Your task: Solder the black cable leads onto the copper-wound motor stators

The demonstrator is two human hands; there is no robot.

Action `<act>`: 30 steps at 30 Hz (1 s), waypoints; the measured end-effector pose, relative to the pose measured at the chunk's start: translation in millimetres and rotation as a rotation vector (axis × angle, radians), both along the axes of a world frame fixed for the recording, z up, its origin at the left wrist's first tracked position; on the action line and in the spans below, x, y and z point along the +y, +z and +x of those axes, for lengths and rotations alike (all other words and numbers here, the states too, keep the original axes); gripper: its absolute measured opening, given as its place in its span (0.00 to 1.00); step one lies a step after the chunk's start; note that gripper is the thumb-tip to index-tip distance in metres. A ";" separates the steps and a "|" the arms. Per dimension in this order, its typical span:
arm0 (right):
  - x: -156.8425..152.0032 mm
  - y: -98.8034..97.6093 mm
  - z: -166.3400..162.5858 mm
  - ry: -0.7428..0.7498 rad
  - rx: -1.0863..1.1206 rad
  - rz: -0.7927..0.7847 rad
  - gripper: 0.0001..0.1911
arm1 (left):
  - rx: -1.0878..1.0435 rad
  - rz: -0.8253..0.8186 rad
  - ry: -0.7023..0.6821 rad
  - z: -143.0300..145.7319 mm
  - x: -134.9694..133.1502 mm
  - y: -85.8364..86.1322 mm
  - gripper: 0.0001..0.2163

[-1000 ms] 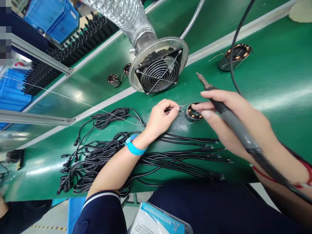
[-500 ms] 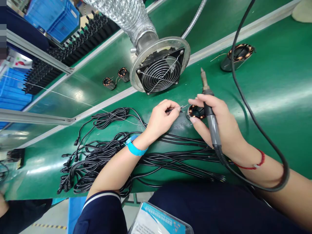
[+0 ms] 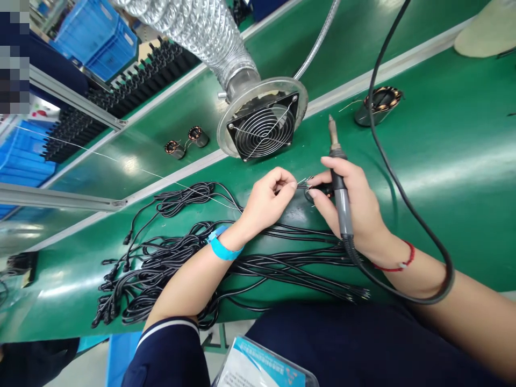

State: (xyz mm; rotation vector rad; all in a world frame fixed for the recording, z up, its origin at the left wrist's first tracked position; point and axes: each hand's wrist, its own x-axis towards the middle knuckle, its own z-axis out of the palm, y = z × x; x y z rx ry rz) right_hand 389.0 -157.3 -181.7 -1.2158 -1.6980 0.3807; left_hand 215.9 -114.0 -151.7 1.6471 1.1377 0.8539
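Observation:
My left hand, with a blue wrist strap, pinches the end of a thin black cable and rests on the green bench. My right hand is closed round a grey soldering iron whose tip points up and away. Its fingertips also touch a small copper-wound stator, mostly hidden under the fingers. The cable end meets the stator's wire leads between my two hands. The iron's black cord loops round my right forearm.
A bundle of black cables lies across the bench front. A fume extractor fan on a silver duct stands just behind my hands. Two small stators lie on the conveyor belt, another stator sits far right. Blue crates at back left.
My right hand has turned the soldering iron upright and drawn in over the stator, covering most of it. The left hand has kept its pinch on the cable end.

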 end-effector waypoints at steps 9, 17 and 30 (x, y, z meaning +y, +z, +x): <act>6.5 2.5 1.3 0.043 0.151 0.015 0.26 | 0.068 0.157 -0.111 -7.3 -2.6 5.4 0.07; 7.8 -0.7 4.8 0.099 0.129 0.002 0.25 | 0.228 0.234 -0.167 -5.1 -3.8 13.8 0.05; -44.8 9.3 38.0 -0.057 0.072 0.214 0.17 | 0.271 0.139 -0.045 5.2 -15.1 7.9 0.08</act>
